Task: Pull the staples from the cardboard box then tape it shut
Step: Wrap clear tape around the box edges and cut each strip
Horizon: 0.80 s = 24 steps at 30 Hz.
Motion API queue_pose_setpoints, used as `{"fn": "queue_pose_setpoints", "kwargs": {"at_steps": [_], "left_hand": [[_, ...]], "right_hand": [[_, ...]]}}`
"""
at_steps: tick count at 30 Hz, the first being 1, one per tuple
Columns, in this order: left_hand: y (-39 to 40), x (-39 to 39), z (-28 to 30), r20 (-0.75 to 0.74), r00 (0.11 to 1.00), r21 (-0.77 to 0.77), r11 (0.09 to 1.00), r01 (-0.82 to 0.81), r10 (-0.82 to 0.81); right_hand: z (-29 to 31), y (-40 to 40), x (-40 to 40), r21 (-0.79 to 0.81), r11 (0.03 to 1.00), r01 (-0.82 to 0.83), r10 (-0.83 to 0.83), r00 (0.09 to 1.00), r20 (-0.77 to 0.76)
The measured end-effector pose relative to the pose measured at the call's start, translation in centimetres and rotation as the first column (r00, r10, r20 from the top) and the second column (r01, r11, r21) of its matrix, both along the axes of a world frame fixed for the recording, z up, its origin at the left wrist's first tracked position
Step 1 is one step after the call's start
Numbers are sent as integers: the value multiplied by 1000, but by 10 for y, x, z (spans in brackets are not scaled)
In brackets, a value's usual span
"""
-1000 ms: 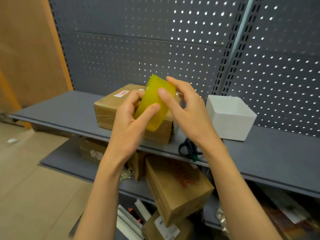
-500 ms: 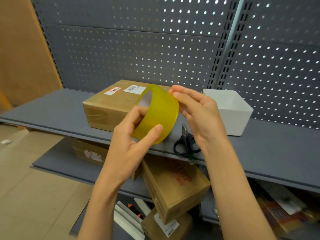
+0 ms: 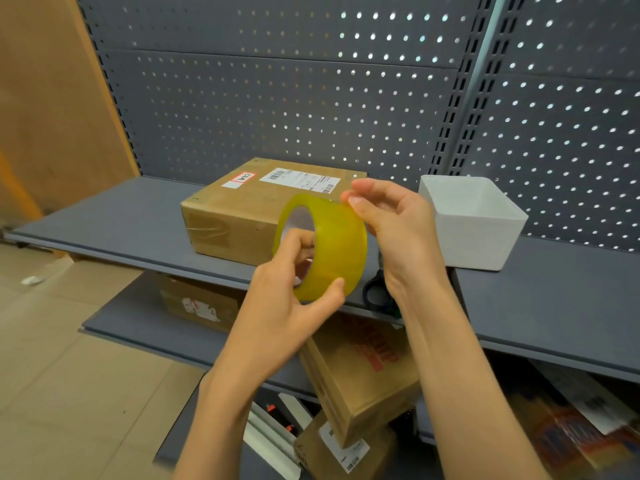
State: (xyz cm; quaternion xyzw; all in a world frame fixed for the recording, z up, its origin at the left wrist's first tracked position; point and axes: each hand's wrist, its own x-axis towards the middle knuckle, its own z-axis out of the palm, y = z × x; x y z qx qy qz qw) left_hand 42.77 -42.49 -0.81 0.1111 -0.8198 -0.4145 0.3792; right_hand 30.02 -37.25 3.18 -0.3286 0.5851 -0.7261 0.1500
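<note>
Now: tape roll (image 3: 332, 247), turned core-on since a second ago, gripped by left hand (image 3: 291, 306); right hand (image 3: 391, 230) fingers pinch its rim, likely seeking the end. Box (image 3: 242, 216) mid-frame on shelf (image 3: 104, 216), untaped.

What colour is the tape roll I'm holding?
Translucent yellow tape roll, seen in the head view.

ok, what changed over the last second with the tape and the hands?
The tape roll was turned from edge-on to showing its open core. The left hand keeps its grip, fingers now through the core. The right hand shifted from the roll's face to pinching at its top edge. Cardboard box, white bin and scissors stayed put.
</note>
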Motion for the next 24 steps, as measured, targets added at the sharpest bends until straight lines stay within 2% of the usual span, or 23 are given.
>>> {"fn": "queue_pose_setpoints", "kwargs": {"at_steps": [3, 9, 13, 16, 20, 24], "left_hand": [[4, 1, -1, 18, 999, 117, 993, 28, -31], [-2, 3, 0, -13, 991, 104, 985, -134, 137], [-1, 8, 2, -21, 992, 126, 985, -121, 124], [1, 8, 2, -33, 993, 140, 984, -112, 117], [-1, 11, 4, -31, 996, 155, 985, -76, 81], [-5, 15, 6, -12, 999, 177, 983, -43, 46]], "right_hand": [[-2, -5, 8, 36, 999, -25, 28, 995, -98], [-3, -5, 30, -10, 996, -84, 75, 927, -367], [0, -7, 24, -66, 990, -121, 91, 934, -347], [0, -4, 16, -36, 987, -156, 133, 924, -360], [-4, 0, 7, 76, 996, -42, 78, 826, -558], [-5, 2, -3, 96, 994, 60, 25, 709, -705]]}}
